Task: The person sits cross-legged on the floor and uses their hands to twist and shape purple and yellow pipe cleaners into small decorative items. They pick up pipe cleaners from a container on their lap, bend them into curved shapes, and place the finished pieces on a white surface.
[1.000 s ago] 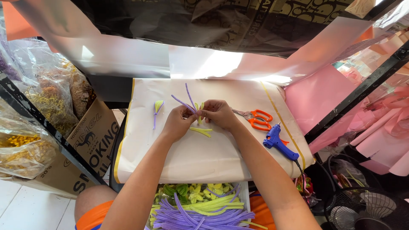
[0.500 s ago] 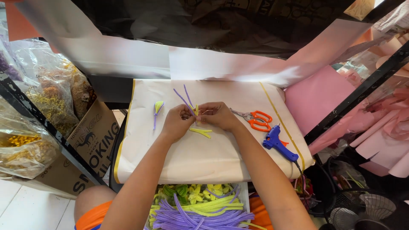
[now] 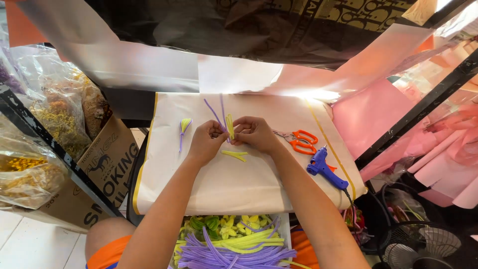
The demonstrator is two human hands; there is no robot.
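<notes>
Overhead, both hands meet above the cloth-covered bench [image 3: 239, 184]: the left hand [image 3: 205, 142] and right hand [image 3: 254, 133] pinch shut on a fuzzy yellow-green pipe cleaner piece [image 3: 230, 126] with thin purple stems [image 3: 215, 112]. One finished bud [image 3: 184, 125] lies left, loose yellow bits [image 3: 235, 155] below; many purple and green stems [image 3: 234, 249] wait unused in the tray

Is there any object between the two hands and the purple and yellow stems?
Nothing visible. The left hand and right hand already pinch the purple and yellow stems directly, above the cream board. The scissors lie apart, to the right.
</notes>
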